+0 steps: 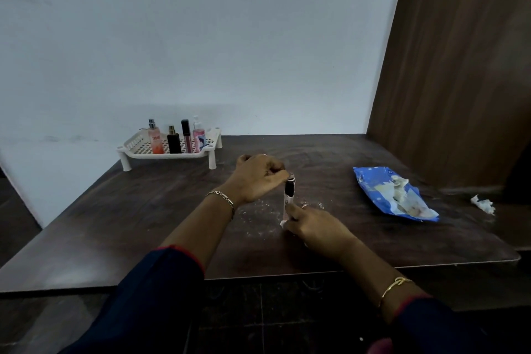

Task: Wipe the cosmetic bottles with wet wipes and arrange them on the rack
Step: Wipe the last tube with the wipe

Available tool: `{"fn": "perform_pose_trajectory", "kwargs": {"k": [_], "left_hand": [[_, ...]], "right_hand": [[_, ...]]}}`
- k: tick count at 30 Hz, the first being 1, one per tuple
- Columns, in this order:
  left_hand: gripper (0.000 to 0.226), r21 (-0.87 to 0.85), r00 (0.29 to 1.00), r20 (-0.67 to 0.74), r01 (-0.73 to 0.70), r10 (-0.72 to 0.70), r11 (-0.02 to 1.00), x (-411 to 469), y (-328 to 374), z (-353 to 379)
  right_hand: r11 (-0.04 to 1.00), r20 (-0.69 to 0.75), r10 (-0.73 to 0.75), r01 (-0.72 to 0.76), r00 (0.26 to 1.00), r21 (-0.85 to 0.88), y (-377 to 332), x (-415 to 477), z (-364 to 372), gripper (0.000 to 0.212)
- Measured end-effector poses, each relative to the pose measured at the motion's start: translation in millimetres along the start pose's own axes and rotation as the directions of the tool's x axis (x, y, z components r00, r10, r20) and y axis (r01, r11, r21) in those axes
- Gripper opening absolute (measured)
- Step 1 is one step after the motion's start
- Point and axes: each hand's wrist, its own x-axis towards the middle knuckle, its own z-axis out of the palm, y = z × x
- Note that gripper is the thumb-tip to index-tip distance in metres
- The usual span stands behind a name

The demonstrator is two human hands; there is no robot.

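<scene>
**Both hands on one slim bottle, mid-table**

The left hand (pixel 258 175) pinches the black cap of a slim bottle (pixel 289 191) that stands upright near the middle of the table (pixel 143 224). The right hand (pixel 316 227) grips its lower part, with a white bit of wipe (pixel 283 223) showing at the fingers. At the far left corner stands a white rack (pixel 161 154) holding four bottles (pixel 173 142) upright. A blue wipes pack (pixel 373 181) lies toward the right edge, and a crumpled wipe (pixel 484 204) lies at that edge.
</scene>
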Motion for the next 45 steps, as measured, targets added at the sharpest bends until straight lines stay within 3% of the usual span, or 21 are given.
{"fn": "perform_pose_trajectory", "kwargs": {"k": [2, 5, 8, 12, 15, 18, 22, 24, 28, 33, 37, 40, 42, 45], "left_hand": [[0.025, -0.017, 1.000, -0.006, 0.002, -0.003, 1.000, -2, -1, 1], [0.022, -0.025, 1.000, 0.005, 0.012, -0.012, 1.000, -1, 0, -1], [0.017, -0.051, 0.999, -0.007, 0.032, -0.032, 0.998, -1, 2, -3], [0.012, -0.075, 0.998, 0.029, 0.051, -0.049, 0.996, 0, 5, -8], [0.015, -0.046, 0.997, 0.061, 0.051, -0.048, 0.998, 3, 5, -9], [0.022, -0.033, 0.998, 0.048, 0.040, -0.038, 0.999, 3, 4, -8], [0.021, -0.029, 0.999, 0.024, 0.032, -0.031, 0.999, 5, 5, -6], [0.018, -0.012, 0.999, 0.034, 0.025, -0.025, 1.000, 7, 6, -7], [0.012, -0.007, 0.995, 0.094, 0.016, -0.015, 1.000, 9, 10, -18], [0.010, -0.027, 0.987, 0.162, 0.020, -0.015, 0.999, 7, 16, -30], [0.007, -0.020, 0.984, 0.178, -0.010, 0.014, 1.000, 8, 20, -29], [0.007, 0.017, 0.986, 0.168, -0.015, 0.011, 1.000, 8, 17, -27], [0.006, -0.009, 0.983, 0.181, -0.018, 0.019, 1.000, 9, 15, -26], [0.006, -0.014, 0.982, 0.182, -0.040, 0.042, 0.999, 8, 13, -26]], "right_hand": [[1.000, -0.023, 0.008, -0.007, 1.000, 0.010, 0, -1, -2, 0.028], [0.997, -0.198, 0.065, -0.056, 0.978, 0.052, 3, 2, -13, 0.019], [0.987, -0.296, 0.144, -0.117, 0.944, 0.105, 5, 10, -34, 0.028], [0.996, -0.343, 0.093, -0.081, 0.935, 0.050, 8, 14, -40, 0.019], [0.995, -0.298, 0.102, -0.100, 0.949, 0.022, 8, 11, -29, 0.025], [0.999, -0.163, 0.016, -0.008, 0.986, 0.054, 6, 3, -9, 0.036], [0.997, -0.010, -0.027, 0.028, 1.000, 0.075, 6, -1, 1, 0.028], [0.997, -0.042, -0.002, 0.006, 0.999, 0.078, 5, 1, -5, 0.019], [0.983, -0.261, 0.130, -0.089, 0.956, 0.163, 6, 7, -28, 0.042], [0.989, -0.404, 0.132, -0.095, 0.905, 0.110, 6, 14, -41, 0.021], [0.982, -0.275, 0.175, -0.146, 0.945, 0.122, 0, 12, -24, 0.047], [0.988, -0.062, 0.106, -0.098, 0.992, 0.122, -2, 7, -7, 0.032], [0.988, 0.066, 0.095, -0.102, 0.993, 0.114, 1, 3, 4, 0.034], [0.974, 0.076, 0.112, -0.125, 0.991, 0.188, 0, 6, -4, 0.034]]}}
